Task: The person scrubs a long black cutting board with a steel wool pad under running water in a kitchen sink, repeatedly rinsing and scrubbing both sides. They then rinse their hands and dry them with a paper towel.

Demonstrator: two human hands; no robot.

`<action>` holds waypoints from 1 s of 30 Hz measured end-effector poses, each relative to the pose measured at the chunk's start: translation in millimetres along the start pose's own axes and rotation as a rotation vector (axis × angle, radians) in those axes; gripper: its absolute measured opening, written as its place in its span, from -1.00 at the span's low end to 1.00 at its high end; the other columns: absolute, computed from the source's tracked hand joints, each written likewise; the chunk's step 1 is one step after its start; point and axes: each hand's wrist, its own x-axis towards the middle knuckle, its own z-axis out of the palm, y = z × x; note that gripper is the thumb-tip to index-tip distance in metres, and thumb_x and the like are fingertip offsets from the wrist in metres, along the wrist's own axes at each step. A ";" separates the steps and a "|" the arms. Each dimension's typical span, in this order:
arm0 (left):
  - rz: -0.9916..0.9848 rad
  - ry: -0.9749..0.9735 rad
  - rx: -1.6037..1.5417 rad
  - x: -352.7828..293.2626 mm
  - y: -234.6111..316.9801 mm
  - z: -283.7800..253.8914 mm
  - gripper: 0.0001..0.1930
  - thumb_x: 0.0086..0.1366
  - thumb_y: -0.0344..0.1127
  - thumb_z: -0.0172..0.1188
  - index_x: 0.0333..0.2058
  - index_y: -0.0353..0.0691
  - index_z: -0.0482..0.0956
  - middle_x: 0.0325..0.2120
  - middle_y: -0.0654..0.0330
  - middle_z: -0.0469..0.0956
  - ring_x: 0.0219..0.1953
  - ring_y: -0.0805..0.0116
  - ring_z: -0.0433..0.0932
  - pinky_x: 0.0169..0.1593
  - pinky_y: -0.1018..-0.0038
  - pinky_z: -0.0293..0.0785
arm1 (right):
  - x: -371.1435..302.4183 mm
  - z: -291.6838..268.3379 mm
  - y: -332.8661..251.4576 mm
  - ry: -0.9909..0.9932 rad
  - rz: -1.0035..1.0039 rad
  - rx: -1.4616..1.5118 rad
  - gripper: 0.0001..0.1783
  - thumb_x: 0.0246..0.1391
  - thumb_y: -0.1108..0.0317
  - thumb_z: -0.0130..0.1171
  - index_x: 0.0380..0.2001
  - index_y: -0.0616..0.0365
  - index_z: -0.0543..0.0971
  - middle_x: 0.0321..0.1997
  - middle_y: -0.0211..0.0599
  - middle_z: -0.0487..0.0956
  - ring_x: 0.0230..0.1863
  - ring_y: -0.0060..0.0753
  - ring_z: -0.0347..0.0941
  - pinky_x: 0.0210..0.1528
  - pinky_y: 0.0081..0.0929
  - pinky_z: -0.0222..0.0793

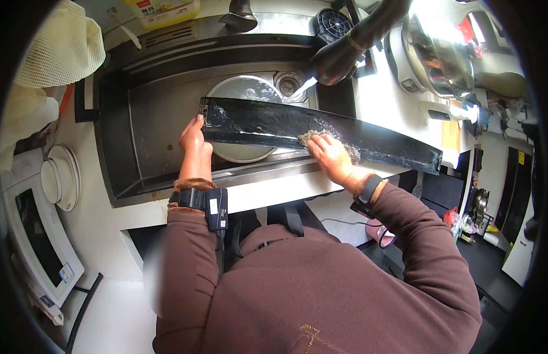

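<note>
A long, wet, glossy black panel [259, 122] lies slantwise over the sink, its right end reaching past the sink edge above the counter. My left hand [194, 146] grips its left end, fingers partly hidden behind it. Against the panel's surface, right of its middle, my right hand [333, 158] presses a greyish scouring pad [306, 137], with water and suds around it. Below the panel, a round pan or basin [244, 88] stands in the dark metal sink [150, 133]. The dark faucet [333, 64] hangs just above the panel, and water seems to run from it.
A drain [288, 84] shows behind the panel. White plates [62, 177] and a white microwave [43, 236] stand at left. A yellow jug [167, 10] is at the back, a glass-lidded pot [433, 56] at back right. A pink cup [380, 233] sits below the counter.
</note>
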 end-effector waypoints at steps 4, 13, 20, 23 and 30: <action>-0.021 -0.062 0.008 -15.8 5.6 2.7 -0.73 0.31 -0.42 0.18 -0.05 -0.39 0.55 -0.14 0.11 0.59 -0.16 0.31 0.55 -0.03 0.35 0.50 | 58.9 7.5 -32.9 -0.228 0.014 0.082 -0.46 -0.18 0.50 0.09 0.01 0.28 0.47 0.07 -0.07 0.43 0.04 -0.04 0.37 0.06 -0.24 0.38; 0.066 -0.250 0.129 -49.7 18.0 -3.6 -0.76 0.20 -0.38 0.28 -0.14 -0.27 0.57 -0.27 0.25 0.59 -0.29 0.36 0.57 -0.21 0.39 0.54 | 185.1 29.2 -87.3 -0.066 -0.076 0.335 -0.32 0.23 -0.13 -0.13 0.22 0.17 0.35 0.42 -0.07 0.13 0.46 -0.07 -0.07 0.38 -0.02 -0.05; 0.593 -0.336 0.664 -42.7 31.6 1.3 -0.68 0.05 -0.41 0.29 -0.18 -0.37 0.60 -0.32 0.10 0.63 -0.22 0.36 0.53 -0.08 0.38 0.47 | 177.7 1.3 -65.9 -0.085 -0.125 0.280 -0.40 0.14 0.16 0.01 0.23 0.16 0.30 0.39 -0.10 0.18 0.41 -0.09 0.06 0.31 -0.09 0.13; 0.379 -0.120 0.791 -36.3 34.5 -1.8 -0.72 0.02 -0.55 0.07 -0.28 -0.31 0.67 -0.53 -0.03 0.64 -0.50 0.16 0.67 -0.33 0.32 0.60 | 142.7 1.5 -33.1 -0.061 -0.028 0.265 -0.40 0.09 0.23 0.08 0.21 0.18 0.32 0.36 0.00 0.21 0.37 0.03 0.12 0.35 -0.12 0.09; 0.555 -0.196 0.695 -15.7 17.3 14.4 -0.73 0.10 -0.56 0.03 -0.24 -0.36 0.64 -0.51 0.04 0.64 -0.55 0.30 0.64 -0.43 0.44 0.56 | 93.9 37.7 7.0 -0.153 0.071 0.300 -0.17 -0.12 0.39 0.27 0.27 0.27 0.22 0.39 0.12 0.13 0.43 0.13 -0.03 0.44 -0.16 -0.05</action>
